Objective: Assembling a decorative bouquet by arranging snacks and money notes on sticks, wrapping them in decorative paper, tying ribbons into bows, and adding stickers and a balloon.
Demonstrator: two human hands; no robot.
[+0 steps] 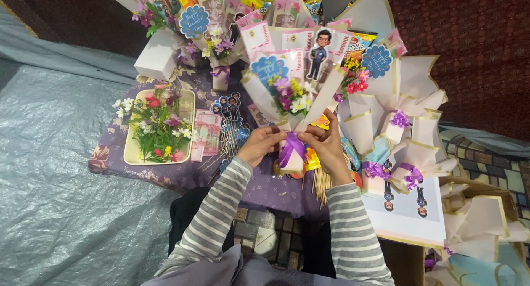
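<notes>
The person is wearing a long-sleeved knit top with narrow grey and white horizontal stripes. The striped sleeves are reaching to the wrists, leaving the left hand (259, 145) and right hand (327, 146) bare. A plain grey-lilac cloth is covering the chest below, and dark clothing is covering the lap.

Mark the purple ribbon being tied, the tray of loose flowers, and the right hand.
purple ribbon (291, 147), head view, on the bow's loops.
tray of flowers (187, 100), head view, on its right rim.
right hand (327, 144), head view, on its back.
</notes>
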